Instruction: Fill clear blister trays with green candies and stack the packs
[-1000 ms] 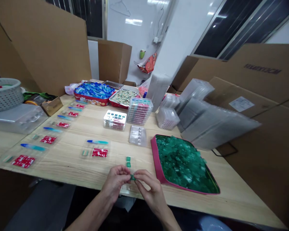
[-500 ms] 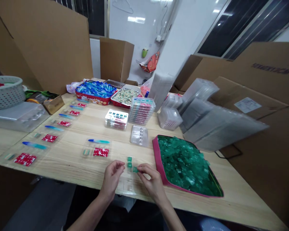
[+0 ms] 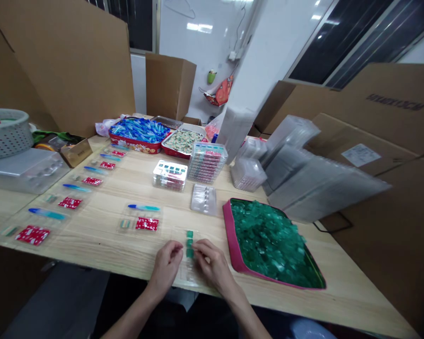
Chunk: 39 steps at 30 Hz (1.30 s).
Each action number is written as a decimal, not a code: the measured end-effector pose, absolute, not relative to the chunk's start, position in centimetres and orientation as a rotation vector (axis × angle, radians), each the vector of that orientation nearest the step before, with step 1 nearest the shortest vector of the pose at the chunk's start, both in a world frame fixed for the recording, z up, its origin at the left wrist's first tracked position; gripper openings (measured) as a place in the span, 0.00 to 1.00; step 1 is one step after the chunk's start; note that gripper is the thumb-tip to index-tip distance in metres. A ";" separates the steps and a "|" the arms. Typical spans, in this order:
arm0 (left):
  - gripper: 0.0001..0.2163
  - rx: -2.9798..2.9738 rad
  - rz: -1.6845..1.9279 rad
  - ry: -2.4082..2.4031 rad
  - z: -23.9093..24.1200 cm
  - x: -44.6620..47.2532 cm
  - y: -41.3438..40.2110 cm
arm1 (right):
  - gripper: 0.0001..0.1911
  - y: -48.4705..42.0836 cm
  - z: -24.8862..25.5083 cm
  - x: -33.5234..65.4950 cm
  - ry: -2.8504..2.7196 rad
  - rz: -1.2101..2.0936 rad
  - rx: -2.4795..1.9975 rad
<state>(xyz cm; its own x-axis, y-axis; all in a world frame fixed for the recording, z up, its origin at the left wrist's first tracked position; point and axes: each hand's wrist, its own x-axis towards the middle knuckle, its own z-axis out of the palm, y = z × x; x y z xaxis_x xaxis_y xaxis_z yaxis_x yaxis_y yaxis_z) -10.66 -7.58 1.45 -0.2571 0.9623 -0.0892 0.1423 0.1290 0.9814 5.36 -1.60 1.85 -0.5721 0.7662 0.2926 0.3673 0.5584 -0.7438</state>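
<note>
Three green pieces (image 3: 190, 243) line up in the clear tray (image 3: 186, 274) on the desk (image 3: 102, 230). At the tray's left side the left hand (image 3: 167, 267) curls; at its right, the right hand (image 3: 214, 262) bends its fingers by the nearest piece. Whether either pinches anything, I cannot tell.

Glare streaks the wall (image 3: 201, 49); the lower corners are dim.

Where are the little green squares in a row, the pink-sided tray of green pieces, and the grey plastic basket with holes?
Little green squares (image 3: 190, 243), head view: the row's middle square.
Pink-sided tray (image 3: 232, 240), head view: its left wall.
Grey plastic basket (image 3: 11, 140), head view: its holed side.
</note>
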 end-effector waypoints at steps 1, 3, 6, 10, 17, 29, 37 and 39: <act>0.07 1.153 1.217 1.572 1.7 -10.5 -7.6 | 0.12 -1.3 1.9 5.3 -2.154 0.835 -0.906; 0.06 1.217 1.208 1.585 2.0 -10.3 -7.7 | 0.12 -0.7 1.8 5.0 -2.147 0.811 -0.900; 0.05 1.247 1.216 1.600 2.1 -10.1 -7.8 | 0.12 -0.1 1.5 4.5 -2.214 0.800 -0.907; 0.05 1.226 1.243 1.597 1.8 -10.2 -7.7 | 0.14 0.0 1.1 4.4 -2.251 0.773 -0.943; 0.05 1.260 1.250 1.553 1.1 -10.4 -7.7 | 0.10 0.1 2.9 4.3 -2.396 0.657 -1.012; 0.10 1.472 1.161 1.599 -0.9 -11.4 -7.1 | 0.10 -0.6 4.1 7.0 -2.261 0.591 -1.074; 0.10 1.463 1.188 1.646 0.2 -11.4 -6.4 | 0.12 1.5 6.5 17.2 -2.319 0.094 -1.773; 0.11 1.439 1.189 1.645 0.4 -11.3 -6.3 | 0.11 1.7 6.3 17.2 -2.391 0.047 -1.807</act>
